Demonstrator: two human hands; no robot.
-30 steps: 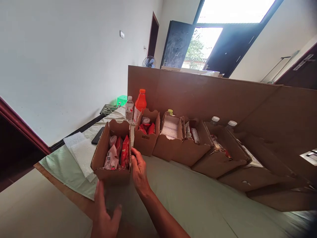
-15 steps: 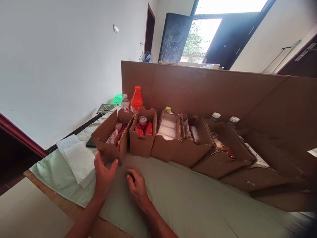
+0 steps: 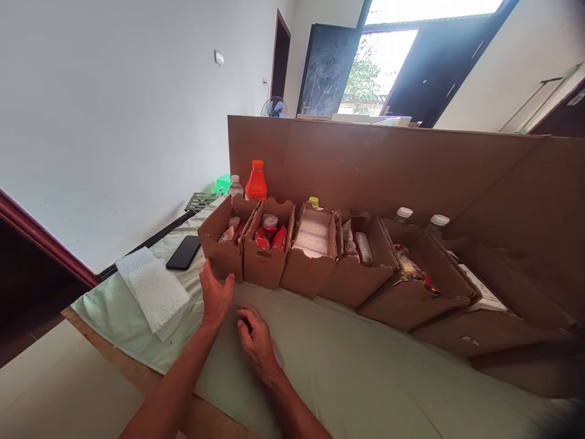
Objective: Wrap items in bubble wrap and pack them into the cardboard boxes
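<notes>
My left hand (image 3: 216, 297) spans the front of the leftmost cardboard box (image 3: 222, 259), fingers at its left corner and thumb against its front. Inside that box lie a pink packet and a red packet, partly hidden by the walls. Close beside it stands a second cardboard box (image 3: 262, 268) with red packets (image 3: 270, 236) and a rolled white item. My right hand (image 3: 256, 342) rests on the green cloth (image 3: 338, 366) in front of the boxes, its fingers loosely curled, thumb apart, with nothing in it.
Left of the boxes lie a black phone (image 3: 183, 252) and bubble wrap (image 3: 153, 292). More cardboard boxes (image 3: 370, 286) continue rightward, holding bubble-wrapped items and packets. Behind them stand an orange bottle (image 3: 256, 182), a clear bottle (image 3: 235, 185) and a tall cardboard panel (image 3: 365, 161).
The leftmost box has moved right and back with my left hand, straightening against its neighbour. The phone beside it is now uncovered. My right hand has stayed almost in place.
</notes>
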